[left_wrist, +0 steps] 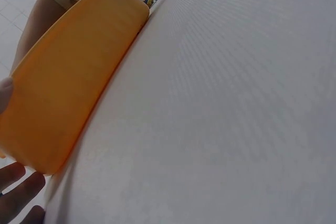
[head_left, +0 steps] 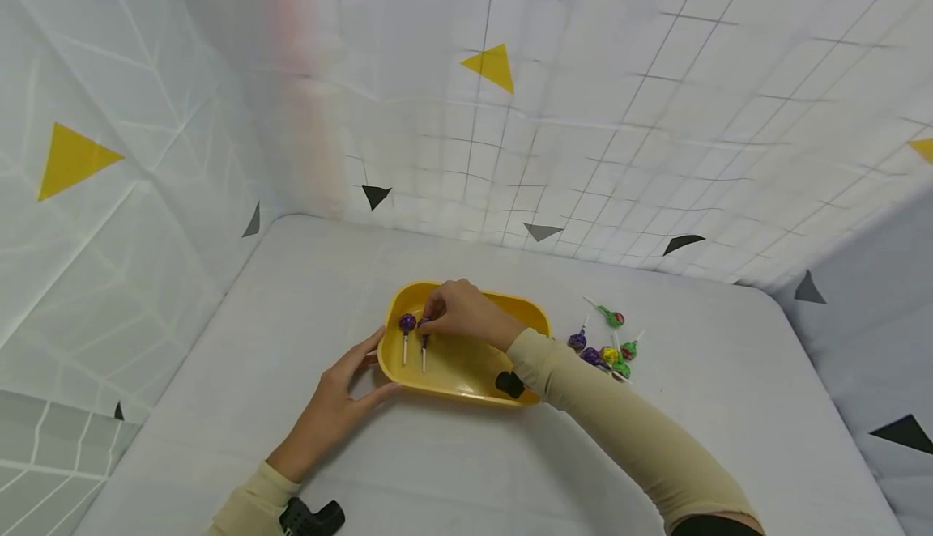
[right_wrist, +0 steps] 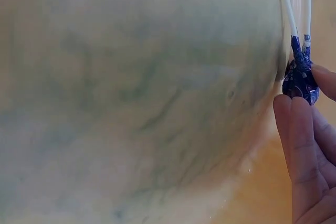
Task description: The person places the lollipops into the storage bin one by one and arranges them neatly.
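Observation:
A yellow tray (head_left: 466,366) stands on the white table. My left hand (head_left: 331,406) holds its left end, the thumb at the front corner and the fingers at the side. Over the tray, my right hand (head_left: 470,313) pinches a purple-wrapped lollipop (right_wrist: 300,80) by its head, the white stick pointing toward me. Beside it in the tray lies another purple lollipop (head_left: 406,324), its stick turned the same way. The right wrist view shows two sticks close together above the fingertips. The right forearm covers part of the tray's right end.
To the right of the tray is a loose pile of several lollipops, among them a purple lollipop (head_left: 577,340), a yellow lollipop (head_left: 608,355) and a green lollipop (head_left: 611,317). White patterned curtains (head_left: 437,139) hang around the table (head_left: 466,471).

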Tool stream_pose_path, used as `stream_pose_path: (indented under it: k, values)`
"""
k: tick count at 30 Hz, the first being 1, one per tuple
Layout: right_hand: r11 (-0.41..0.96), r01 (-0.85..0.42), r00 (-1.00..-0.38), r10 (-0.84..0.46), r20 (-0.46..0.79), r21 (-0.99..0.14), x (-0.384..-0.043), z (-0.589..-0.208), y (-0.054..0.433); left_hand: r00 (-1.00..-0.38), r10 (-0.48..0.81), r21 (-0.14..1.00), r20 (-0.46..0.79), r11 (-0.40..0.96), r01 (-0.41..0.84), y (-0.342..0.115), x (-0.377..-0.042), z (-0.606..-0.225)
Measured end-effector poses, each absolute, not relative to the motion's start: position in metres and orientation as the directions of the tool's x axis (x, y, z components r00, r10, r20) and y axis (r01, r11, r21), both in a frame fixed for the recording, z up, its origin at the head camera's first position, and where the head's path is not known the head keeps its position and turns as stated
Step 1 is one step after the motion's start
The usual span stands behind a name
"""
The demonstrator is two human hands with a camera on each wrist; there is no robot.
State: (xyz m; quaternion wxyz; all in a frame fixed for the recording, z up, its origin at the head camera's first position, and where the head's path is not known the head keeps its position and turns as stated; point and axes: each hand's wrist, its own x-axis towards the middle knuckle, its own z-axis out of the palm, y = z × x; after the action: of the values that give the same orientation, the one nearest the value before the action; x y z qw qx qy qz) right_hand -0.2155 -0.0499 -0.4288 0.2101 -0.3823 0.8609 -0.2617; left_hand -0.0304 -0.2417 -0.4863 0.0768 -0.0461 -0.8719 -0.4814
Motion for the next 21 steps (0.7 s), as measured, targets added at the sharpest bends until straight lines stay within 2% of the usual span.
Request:
stream_pose_path:
  k: [21]
  values:
    - [0.560, -0.597, -0.626, -0.773, -0.103, -0.575, -0.215, -0.440, -0.053, -0.982, 0.005, 0.830, 0.189, 0.533, 0.163, -0.241, -0.030, -0.487]
